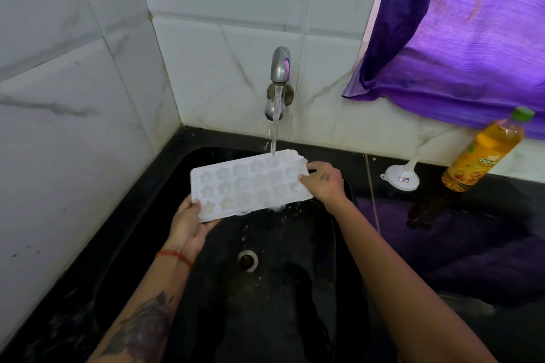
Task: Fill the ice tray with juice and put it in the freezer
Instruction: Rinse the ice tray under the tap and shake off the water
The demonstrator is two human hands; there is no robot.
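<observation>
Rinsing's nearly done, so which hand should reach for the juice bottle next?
Probably the right hand: the juice bottle stands on the counter to its right, beside the funnel. The left hand can hold the ice tray.

Both hands (pixel 188 224) (pixel 323 183) hold ice tray (pixel 250 186) under running tap (pixel 280 66).

Dim, purple-tinted daylight glows through the curtain (pixel 460 23) at upper right. The white tiles (pixel 73 68) stay soft and grey, the black sink (pixel 206 303) swallows detail, wall lines bow at the edges, and everything looks slightly soft.
</observation>
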